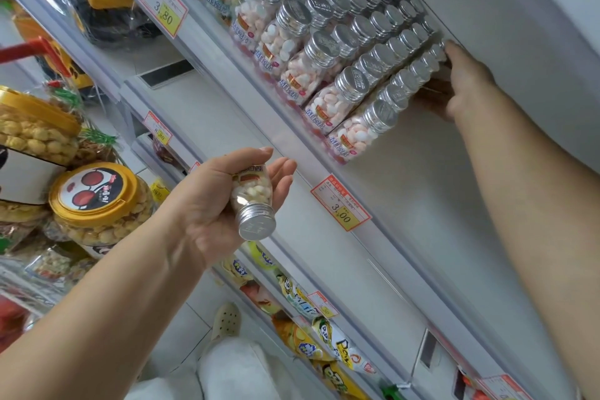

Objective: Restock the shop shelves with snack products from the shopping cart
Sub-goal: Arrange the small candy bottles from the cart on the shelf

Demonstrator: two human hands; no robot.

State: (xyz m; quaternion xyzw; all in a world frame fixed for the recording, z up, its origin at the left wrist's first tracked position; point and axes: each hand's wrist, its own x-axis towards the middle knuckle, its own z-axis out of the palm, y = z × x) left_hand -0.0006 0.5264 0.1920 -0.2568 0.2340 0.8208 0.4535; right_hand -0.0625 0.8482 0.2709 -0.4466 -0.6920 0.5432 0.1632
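Nearest, our left hand (214, 204) cradles a clear silver-capped candy bottle (251, 201) in loosely curled fingers, not yet shelved. Farther right, our right hand (461, 81) presses the far end of the last bottle row (399, 88); its grip we cannot tell. That white shelf (324, 159) looks nearly full, and the cart's large yellow-lidded snack jars (97, 204) wait.

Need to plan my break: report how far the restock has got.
Done: rows of silver-capped candy bottles fill the shelf. In hand: left hand holds one candy bottle; right hand reaches the back of the end row. Left: shelving it, plus gold-lidded snack jars beside it.
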